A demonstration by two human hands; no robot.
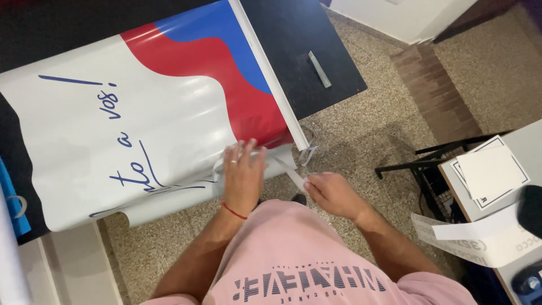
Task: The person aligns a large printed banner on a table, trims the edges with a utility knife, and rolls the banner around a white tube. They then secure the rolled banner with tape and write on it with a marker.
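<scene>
1. Far left edge: I note a blue strip [8, 197] lying along the black table [299, 51], partly under the printed sheet; a pale roll or board sits below it, too cropped for me to identify.

2. Banner [113, 130]: a large glossy sheet, white with red and blue wave shapes and blue script lettering. It lies spread flat over the table with its near edge hanging past the table's rim and curling under, which I judge is why a hand bears on it there.

3. Left hand [244, 175]: fingers spread, palm down, pressing flat on the banner's lower right corner. Nothing is clasped; I read it as pinning the sheet so the corner does not shift. It wears a ring and a red thread at the wrist.

4. White rail [265, 68]: a slim bar running diagonally along the banner's right edge, its end just above the two hands.

5. White strip [288, 169]: a narrow tape or backing band running from the banner corner to the right hand, drawn fairly taut.

6. Right hand [333, 195]: fingers closed together, pinching the strip's free end just off the table's edge.

7. Small grey bar [319, 69]: lying alone on bare table, well apart from the hands.

8. Right side: a white desk [530, 147] carrying white papers [488, 172], unattended.
</scene>
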